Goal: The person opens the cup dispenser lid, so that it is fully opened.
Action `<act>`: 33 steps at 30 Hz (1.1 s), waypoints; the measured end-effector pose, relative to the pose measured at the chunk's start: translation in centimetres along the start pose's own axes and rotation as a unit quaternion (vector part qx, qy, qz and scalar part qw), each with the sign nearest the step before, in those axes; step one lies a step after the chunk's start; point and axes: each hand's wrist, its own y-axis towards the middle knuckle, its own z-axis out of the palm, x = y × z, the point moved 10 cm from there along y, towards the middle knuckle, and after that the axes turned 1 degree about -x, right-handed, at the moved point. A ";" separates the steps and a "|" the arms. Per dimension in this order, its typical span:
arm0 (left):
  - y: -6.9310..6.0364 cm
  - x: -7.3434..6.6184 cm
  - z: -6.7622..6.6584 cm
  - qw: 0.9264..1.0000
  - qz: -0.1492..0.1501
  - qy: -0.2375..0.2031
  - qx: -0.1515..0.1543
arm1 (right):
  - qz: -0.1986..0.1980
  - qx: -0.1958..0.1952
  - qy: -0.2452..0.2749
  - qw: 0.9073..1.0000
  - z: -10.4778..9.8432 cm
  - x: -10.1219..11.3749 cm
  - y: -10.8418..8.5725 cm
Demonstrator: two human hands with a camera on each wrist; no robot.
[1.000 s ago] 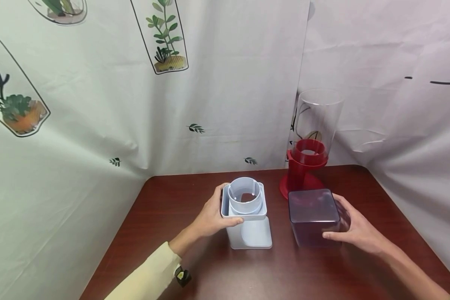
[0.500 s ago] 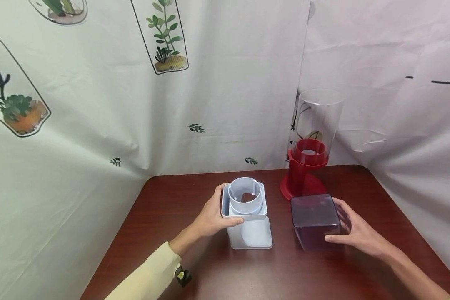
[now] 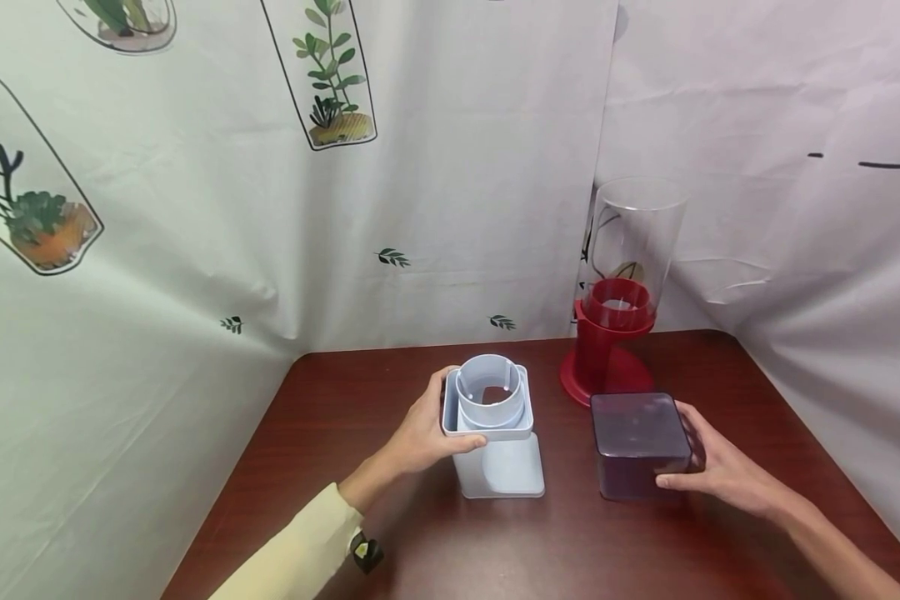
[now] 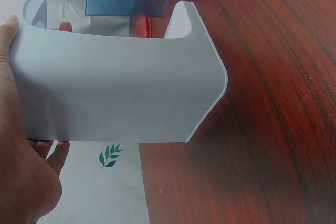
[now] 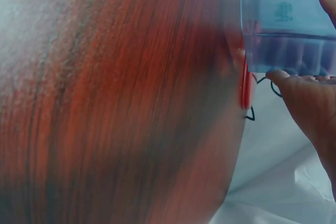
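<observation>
My left hand [image 3: 420, 433] grips the upper left side of a pale grey-white stand [image 3: 498, 467], thumb across its front. The stand has a square rim on top with a round collar inside, and a flat foot. In the left wrist view the stand's curved body [image 4: 115, 87] fills the middle. My right hand [image 3: 720, 462] holds a translucent purple square container [image 3: 640, 425] by its right side, thumb in front. Its upper face looks flat; I cannot tell whether that is a lid or its base. In the right wrist view the container [image 5: 294, 14] looks bluish, with fingers partly showing through.
Behind the container stands a red dispenser stand [image 3: 607, 358] on a round foot, with a tall clear cylinder [image 3: 641, 242] in its ring. All stand on a dark red-brown wooden table [image 3: 360, 392]. A white printed cloth [image 3: 450, 167] hangs along the table's back and sides.
My right hand has moved the purple container slightly right and towards me, and the container has turned a little. The left hand and white stand have stayed put.
</observation>
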 end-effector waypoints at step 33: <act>-0.4 0.1 -0.1 0.999 -0.033 -0.008 0.005 | 0.088 0.022 -0.044 0.995 -0.8 -1.9 -1.2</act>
